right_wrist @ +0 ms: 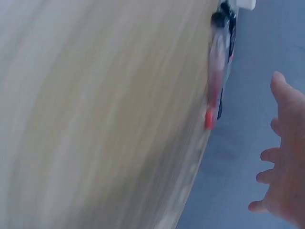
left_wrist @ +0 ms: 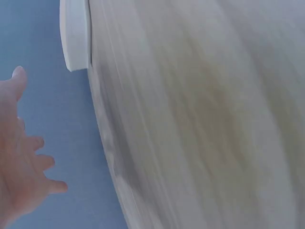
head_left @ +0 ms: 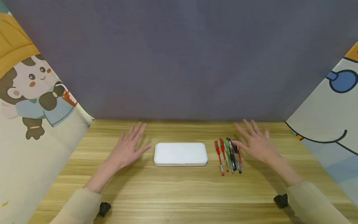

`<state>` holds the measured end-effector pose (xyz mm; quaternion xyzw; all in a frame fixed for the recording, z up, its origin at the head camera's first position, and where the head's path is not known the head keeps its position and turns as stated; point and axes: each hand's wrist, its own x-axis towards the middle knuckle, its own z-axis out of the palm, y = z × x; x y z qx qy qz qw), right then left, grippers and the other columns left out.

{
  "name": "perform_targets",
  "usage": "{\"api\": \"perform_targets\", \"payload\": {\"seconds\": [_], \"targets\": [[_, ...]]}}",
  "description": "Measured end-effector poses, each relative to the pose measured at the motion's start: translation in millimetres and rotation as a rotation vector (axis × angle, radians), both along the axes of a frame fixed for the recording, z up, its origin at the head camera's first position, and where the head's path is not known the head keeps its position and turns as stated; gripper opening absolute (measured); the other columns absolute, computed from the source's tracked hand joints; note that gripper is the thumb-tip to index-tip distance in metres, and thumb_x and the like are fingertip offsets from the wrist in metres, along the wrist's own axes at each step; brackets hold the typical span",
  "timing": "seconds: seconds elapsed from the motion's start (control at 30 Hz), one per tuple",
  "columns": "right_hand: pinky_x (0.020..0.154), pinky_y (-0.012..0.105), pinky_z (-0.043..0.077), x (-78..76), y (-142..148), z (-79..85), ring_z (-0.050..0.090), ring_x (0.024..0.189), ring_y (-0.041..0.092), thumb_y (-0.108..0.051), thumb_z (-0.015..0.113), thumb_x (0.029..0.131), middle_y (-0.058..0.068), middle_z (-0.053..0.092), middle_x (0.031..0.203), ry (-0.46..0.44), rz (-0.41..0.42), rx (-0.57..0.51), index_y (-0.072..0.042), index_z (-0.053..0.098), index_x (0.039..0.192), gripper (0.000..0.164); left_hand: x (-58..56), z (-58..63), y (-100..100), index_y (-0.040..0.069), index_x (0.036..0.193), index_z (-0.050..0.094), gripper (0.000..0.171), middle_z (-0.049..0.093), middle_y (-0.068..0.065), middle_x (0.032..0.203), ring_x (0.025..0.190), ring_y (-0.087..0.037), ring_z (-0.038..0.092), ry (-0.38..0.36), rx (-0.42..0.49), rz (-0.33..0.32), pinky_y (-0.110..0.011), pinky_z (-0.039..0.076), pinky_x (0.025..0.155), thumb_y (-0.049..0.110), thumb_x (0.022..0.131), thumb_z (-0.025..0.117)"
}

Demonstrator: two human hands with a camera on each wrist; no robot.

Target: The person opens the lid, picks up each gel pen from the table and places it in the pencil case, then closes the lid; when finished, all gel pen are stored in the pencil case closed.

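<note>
A closed white flat case (head_left: 180, 153) with rounded corners lies in the middle of the wooden table. To its right, several gel pens (head_left: 230, 155) with red, green and black parts lie side by side, roughly pointing away from me. My left hand (head_left: 127, 149) is spread with straight fingers, left of the case, its thumb near the case's left end. My right hand (head_left: 258, 144) is spread likewise, just right of the pens, thumb close to their upper ends. Both hands hold nothing. In the right wrist view the pens (right_wrist: 219, 67) appear beyond the table surface, apart from the fingers.
The wooden table (head_left: 167, 193) ends at a dark grey-blue panel (head_left: 184, 62) at the back. Cartoon-printed walls (head_left: 42, 93) flank it on both sides. A small black object (head_left: 104, 208) shows at the left sleeve and another black object (head_left: 281, 200) at the right sleeve.
</note>
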<state>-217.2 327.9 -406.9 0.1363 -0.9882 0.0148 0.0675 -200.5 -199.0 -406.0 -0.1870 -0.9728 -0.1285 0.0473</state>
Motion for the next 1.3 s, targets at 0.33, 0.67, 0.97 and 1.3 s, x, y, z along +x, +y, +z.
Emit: {"api": "perform_targets", "payload": {"seconds": [0.33, 0.67, 0.97, 1.3], "targets": [[0.115, 0.085, 0.017, -3.7, -51, 2.9, 0.017, 0.158, 0.047, -0.064, 0.053, 0.099, 0.018, 0.017, 0.173, 0.013, 0.094, -0.107, -0.029, 0.019, 0.166, 0.083, -0.1, -3.7, 21, 0.02, 0.167, 0.0, 0.09, 0.014, -0.012, 0.173, 0.16, -0.041, 0.017, -0.122, 0.236, -0.054, -0.068, 0.013, 0.128, 0.063, 0.102, 0.046], [0.116, 0.076, 0.032, -0.5, -97, -5.6, 0.03, 0.155, 0.044, -0.062, 0.058, 0.097, 0.018, 0.028, 0.17, 0.031, 0.265, -0.102, -0.023, 0.031, 0.163, 0.081, -2.2, -12.4, 26, 0.028, 0.167, 0.0, 0.093, 0.012, -0.005, 0.174, 0.158, -0.041, 0.022, -0.218, 0.426, -0.123, -0.066, 0.02, 0.126, 0.056, 0.1, 0.058], [0.117, 0.068, 0.038, 7.2, -151, -15.5, 0.038, 0.152, 0.039, -0.07, 0.051, 0.097, 0.015, 0.037, 0.166, -0.016, 0.482, -0.087, -0.024, 0.035, 0.162, 0.081, 1.3, -34.2, 29, 0.016, 0.167, 0.001, 0.113, 0.013, -0.01, 0.175, 0.158, -0.052, 0.004, -0.418, 0.529, -0.166, -0.077, 0.009, 0.122, 0.048, 0.09, 0.077], [0.116, 0.066, 0.041, 11.6, -174, -18.6, 0.041, 0.15, 0.036, -0.069, 0.052, 0.097, 0.012, 0.036, 0.166, -0.066, 0.528, 0.021, -0.031, 0.027, 0.164, 0.081, -0.1, -41.4, 41, 0.016, 0.167, 0.003, 0.133, 0.024, -0.005, 0.173, 0.158, -0.052, -0.005, -0.443, 0.502, -0.13, -0.076, -0.001, 0.123, 0.049, 0.073, 0.091]]}}
